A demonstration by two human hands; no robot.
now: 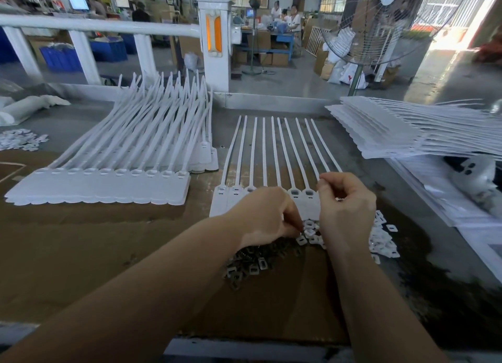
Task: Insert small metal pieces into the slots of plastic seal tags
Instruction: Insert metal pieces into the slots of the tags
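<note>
Two hands work at the near edge of the flat white plastic seal-tag strip [271,156] on the counter: the left hand [264,216] curls its grip into the heaped small metal pieces [251,265], the right hand [346,207] pinches something too small to identify, so loading seems underway, with seating a piece in a slot [294,192] probably next.

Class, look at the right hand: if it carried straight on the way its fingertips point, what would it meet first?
The right hand points forward over the strip of seal tags; probably it would first meet that strip's rightmost straps, though depth is unclear.
</note>
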